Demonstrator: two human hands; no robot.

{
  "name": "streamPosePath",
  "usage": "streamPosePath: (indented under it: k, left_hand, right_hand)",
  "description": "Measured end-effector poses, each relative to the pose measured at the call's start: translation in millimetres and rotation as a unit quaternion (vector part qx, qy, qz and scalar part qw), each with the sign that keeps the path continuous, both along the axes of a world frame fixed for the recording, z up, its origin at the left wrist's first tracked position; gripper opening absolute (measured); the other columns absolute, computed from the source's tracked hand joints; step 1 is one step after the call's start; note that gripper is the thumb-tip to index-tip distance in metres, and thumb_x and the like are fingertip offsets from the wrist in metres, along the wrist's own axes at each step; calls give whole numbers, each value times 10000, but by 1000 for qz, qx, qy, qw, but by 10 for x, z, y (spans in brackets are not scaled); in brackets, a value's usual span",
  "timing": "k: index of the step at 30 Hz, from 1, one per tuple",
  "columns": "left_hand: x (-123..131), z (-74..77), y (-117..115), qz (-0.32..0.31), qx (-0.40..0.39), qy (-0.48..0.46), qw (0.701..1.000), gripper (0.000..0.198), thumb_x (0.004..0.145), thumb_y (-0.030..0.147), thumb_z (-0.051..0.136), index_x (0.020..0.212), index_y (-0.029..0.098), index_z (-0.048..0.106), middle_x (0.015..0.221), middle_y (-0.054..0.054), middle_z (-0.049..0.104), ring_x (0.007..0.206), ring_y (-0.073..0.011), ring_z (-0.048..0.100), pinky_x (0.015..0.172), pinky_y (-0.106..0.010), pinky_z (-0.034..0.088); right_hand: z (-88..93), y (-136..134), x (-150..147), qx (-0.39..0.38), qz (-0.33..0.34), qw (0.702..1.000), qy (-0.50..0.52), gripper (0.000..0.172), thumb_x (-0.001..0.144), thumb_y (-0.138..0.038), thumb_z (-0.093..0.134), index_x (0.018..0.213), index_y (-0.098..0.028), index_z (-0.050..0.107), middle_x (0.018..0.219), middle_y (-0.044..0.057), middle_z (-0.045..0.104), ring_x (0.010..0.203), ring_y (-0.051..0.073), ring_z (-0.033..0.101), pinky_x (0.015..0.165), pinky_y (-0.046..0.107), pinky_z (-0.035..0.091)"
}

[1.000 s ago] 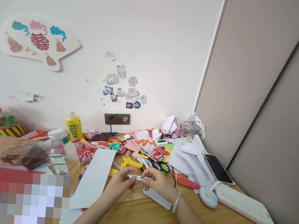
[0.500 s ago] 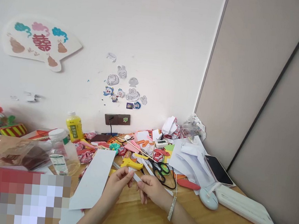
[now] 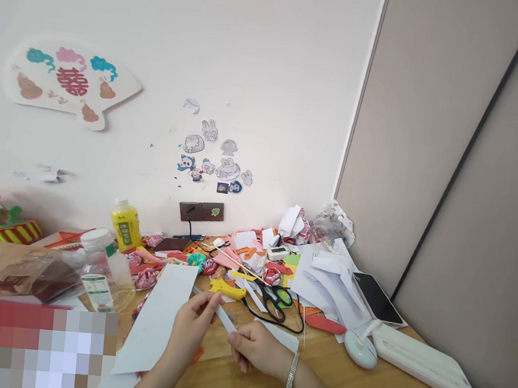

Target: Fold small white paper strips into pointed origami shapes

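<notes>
A narrow white paper strip (image 3: 226, 321) is stretched between my two hands above the wooden table. My left hand (image 3: 196, 319) pinches its upper end, and my right hand (image 3: 256, 345) grips the lower end between thumb and fingers. Just beyond my hands lies a yellow glue gun (image 3: 228, 289), its black cord looping to the right. Black-handled scissors (image 3: 276, 300) rest beside it. A long white sheet of paper (image 3: 159, 318) lies left of my left hand. Another white piece of paper (image 3: 279, 335) is partly behind my right hand.
Paper scraps and thin sticks pile up along the wall. A clear jar (image 3: 98, 271) and a yellow bottle (image 3: 126, 225) stand at the left. At the right are stacked white sheets (image 3: 328, 283), a phone (image 3: 379, 297) and a white lamp (image 3: 425, 364). A blurred patch covers the lower left.
My hands have moved slightly left and apart, so more of the paper strip shows between them. The view has shifted a little.
</notes>
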State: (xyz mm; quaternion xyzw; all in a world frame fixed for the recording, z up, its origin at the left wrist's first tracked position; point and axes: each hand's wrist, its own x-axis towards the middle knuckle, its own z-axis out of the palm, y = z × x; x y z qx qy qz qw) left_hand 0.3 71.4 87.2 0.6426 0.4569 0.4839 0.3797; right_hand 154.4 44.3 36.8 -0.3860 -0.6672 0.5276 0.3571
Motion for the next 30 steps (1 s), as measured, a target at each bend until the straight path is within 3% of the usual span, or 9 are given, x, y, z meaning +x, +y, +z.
streamPosePath:
  k: [4, 7, 12, 17, 20, 24, 28, 30]
  left_hand:
    - [2, -10, -17, 47, 12, 25, 998, 393, 726, 529, 457, 537, 188, 500, 433, 65, 387, 450, -117, 399, 440, -195, 308]
    - [6, 14, -35, 76, 0, 23, 997, 391, 731, 536, 437, 559, 192, 510, 420, 68, 392, 439, -119, 402, 436, -195, 315]
    - [1, 61, -54, 92, -26, -8, 995, 383, 719, 543, 450, 567, 196, 508, 403, 73, 415, 407, -109, 384, 419, -194, 309]
    - [101, -17, -109, 24, -51, -72, 996, 410, 726, 543, 441, 506, 197, 440, 418, 62, 444, 413, -101, 406, 436, -197, 338]
    - [172, -82, -142, -34, -79, -42, 995, 424, 704, 538, 466, 456, 203, 391, 390, 67, 406, 391, -94, 385, 436, -202, 337]
    - [184, -120, -154, -55, -84, -3, 995, 475, 745, 528, 388, 394, 212, 333, 355, 62, 348, 380, -96, 373, 450, -215, 330]
    - [152, -123, -152, -57, -66, 4, 996, 496, 741, 564, 371, 397, 208, 340, 375, 52, 357, 406, -99, 371, 471, -224, 323]
    - [150, -127, -156, -78, -59, -11, 995, 514, 747, 592, 329, 407, 208, 353, 393, 47, 357, 412, -103, 366, 466, -230, 320]
  right_hand:
    - [61, -19, -10, 14, -17, 1000, -2, 551, 763, -629, 394, 506, -143, 441, 383, -52, 389, 327, 43, 361, 349, 150, 261]
    - [104, -51, -25, -3, 7, 999, 33, 547, 768, -633, 378, 556, -138, 475, 420, -38, 435, 350, 55, 407, 361, 152, 292]
    - [125, -96, -56, 15, -15, 999, 35, 525, 773, -616, 394, 564, -140, 475, 413, -43, 432, 341, 53, 400, 356, 150, 294]
    - [154, -86, -77, 7, -42, 995, 96, 545, 785, -622, 357, 546, -144, 465, 387, -40, 422, 322, 53, 379, 338, 155, 265]
    - [166, -84, -86, 4, -27, 994, 107, 542, 782, -618, 370, 541, -142, 464, 393, -39, 420, 327, 52, 384, 340, 155, 266]
    - [141, -86, -100, 5, 0, 994, 110, 542, 794, -614, 350, 575, -136, 480, 427, -32, 439, 361, 55, 406, 376, 158, 306]
    - [133, -83, -94, 27, -12, 998, 62, 542, 800, -616, 331, 599, -138, 486, 422, -43, 418, 360, 56, 379, 380, 163, 289]
    - [170, -87, -74, 63, -66, 996, 11, 536, 817, -594, 321, 596, -138, 498, 419, -49, 396, 371, 61, 364, 398, 174, 284]
